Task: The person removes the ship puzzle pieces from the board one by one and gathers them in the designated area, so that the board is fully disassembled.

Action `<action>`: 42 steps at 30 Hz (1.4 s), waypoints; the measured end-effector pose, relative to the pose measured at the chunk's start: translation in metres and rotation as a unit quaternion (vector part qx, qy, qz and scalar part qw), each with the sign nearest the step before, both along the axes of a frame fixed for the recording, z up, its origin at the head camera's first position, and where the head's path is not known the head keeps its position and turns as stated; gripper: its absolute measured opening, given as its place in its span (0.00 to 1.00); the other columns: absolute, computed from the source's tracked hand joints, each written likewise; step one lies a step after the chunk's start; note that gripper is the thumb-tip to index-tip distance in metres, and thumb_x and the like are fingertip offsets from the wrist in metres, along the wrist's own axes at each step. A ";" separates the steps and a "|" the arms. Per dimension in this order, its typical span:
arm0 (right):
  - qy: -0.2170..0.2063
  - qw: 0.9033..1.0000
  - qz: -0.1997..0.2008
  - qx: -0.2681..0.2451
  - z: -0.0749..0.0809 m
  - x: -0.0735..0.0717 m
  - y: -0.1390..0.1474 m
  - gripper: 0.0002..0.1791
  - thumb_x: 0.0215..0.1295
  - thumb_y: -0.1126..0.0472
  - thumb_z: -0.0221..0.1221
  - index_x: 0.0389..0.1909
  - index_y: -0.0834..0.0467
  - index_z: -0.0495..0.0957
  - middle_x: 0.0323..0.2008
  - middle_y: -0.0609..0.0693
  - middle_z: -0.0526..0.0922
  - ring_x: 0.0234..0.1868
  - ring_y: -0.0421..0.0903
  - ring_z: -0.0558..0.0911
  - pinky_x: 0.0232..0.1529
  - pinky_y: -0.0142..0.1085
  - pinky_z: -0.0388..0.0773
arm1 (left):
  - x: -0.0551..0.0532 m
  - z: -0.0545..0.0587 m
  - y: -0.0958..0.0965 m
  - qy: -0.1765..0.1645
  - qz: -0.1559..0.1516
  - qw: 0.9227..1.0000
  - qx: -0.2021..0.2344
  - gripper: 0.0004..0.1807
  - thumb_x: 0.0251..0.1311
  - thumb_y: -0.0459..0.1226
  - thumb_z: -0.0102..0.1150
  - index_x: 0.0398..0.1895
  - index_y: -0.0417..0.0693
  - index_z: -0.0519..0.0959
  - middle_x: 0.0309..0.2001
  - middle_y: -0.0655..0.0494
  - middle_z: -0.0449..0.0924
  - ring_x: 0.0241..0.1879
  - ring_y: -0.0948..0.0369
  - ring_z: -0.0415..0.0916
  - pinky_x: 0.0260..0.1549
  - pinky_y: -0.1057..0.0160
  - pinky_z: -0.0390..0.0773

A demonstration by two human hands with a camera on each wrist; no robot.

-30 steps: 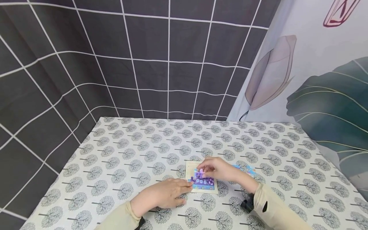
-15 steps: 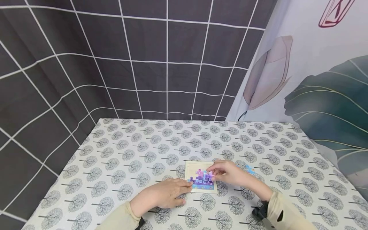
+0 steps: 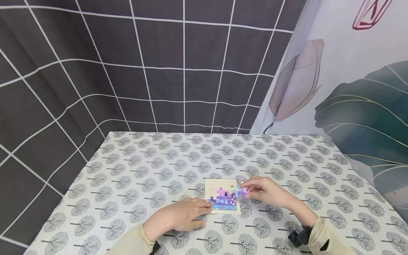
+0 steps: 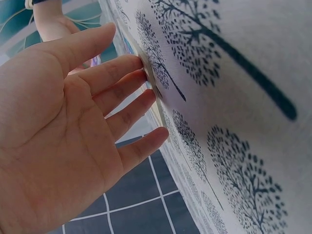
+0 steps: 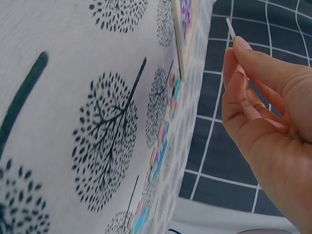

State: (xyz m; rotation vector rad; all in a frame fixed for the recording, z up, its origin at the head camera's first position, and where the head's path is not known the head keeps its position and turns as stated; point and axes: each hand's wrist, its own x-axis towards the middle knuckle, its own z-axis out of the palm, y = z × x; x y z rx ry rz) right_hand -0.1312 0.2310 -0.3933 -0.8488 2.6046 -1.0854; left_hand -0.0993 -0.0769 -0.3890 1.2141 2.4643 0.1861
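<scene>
A shallow cream puzzle tray [image 3: 211, 185] lies on the table, its lower part filled with joined purple, pink and blue pieces [image 3: 220, 202]. The left hand [image 3: 183, 214] rests at the tray's left edge, fingers extended; the left wrist view shows its fingertips [image 4: 139, 62] against that edge and its palm holding nothing. Just beyond the tray's right edge, the right hand [image 3: 266, 191] pinches a purple and light-blue jigsaw puzzle piece [image 3: 241, 192] between thumb and fingers. Seen edge-on in the right wrist view, that jigsaw piece [image 5: 230, 28] is held up off the cloth.
Several loose jigsaw pieces [image 5: 160, 155] lie on the cloth right of the tray, hidden behind the right hand in the head view. A tree-print cloth [image 3: 153, 163] covers the table. A dark grid curtain [image 3: 162, 85] hangs behind, with a leaf-print curtain [image 3: 366, 113] at right.
The right hand has moved right from over the tray to beyond its edge, pinching a jigsaw piece, uncovering pink pieces in the tray. The left hand has stayed in place.
</scene>
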 end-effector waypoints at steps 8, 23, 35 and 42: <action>-0.007 1.000 -0.006 -0.005 -0.004 0.004 0.010 0.18 0.54 0.63 0.63 0.48 0.62 0.79 0.38 0.47 0.81 0.37 0.36 0.79 0.40 0.29 0.80 | -0.001 -0.003 -0.001 -0.002 0.001 1.000 0.009 0.30 0.64 0.51 0.47 0.68 0.53 0.62 0.70 0.62 0.56 0.69 0.60 0.55 0.67 0.56 0.59; -0.015 0.999 -0.012 0.035 -0.013 0.013 0.015 0.17 0.54 0.63 0.63 0.47 0.59 0.80 0.36 0.42 0.81 0.36 0.34 0.78 0.39 0.29 0.80 | -0.002 -0.005 -0.002 0.001 -0.001 1.000 0.019 0.29 0.65 0.50 0.47 0.68 0.52 0.63 0.70 0.61 0.56 0.68 0.59 0.56 0.66 0.54 0.59; -0.035 0.999 0.002 0.023 -0.018 0.010 0.020 0.17 0.54 0.62 0.63 0.46 0.59 0.79 0.35 0.43 0.81 0.34 0.33 0.77 0.36 0.28 0.79 | -0.002 -0.001 -0.001 -0.006 -0.002 1.000 0.013 0.29 0.64 0.50 0.48 0.68 0.52 0.63 0.70 0.62 0.56 0.69 0.60 0.55 0.67 0.55 0.58; -0.024 0.999 0.020 0.037 -0.018 0.005 0.018 0.17 0.51 0.64 0.65 0.44 0.60 0.80 0.36 0.46 0.82 0.35 0.35 0.79 0.39 0.29 0.81 | -0.002 -0.001 -0.001 0.003 -0.008 1.000 0.011 0.29 0.65 0.50 0.47 0.68 0.51 0.63 0.70 0.61 0.56 0.68 0.60 0.56 0.67 0.56 0.58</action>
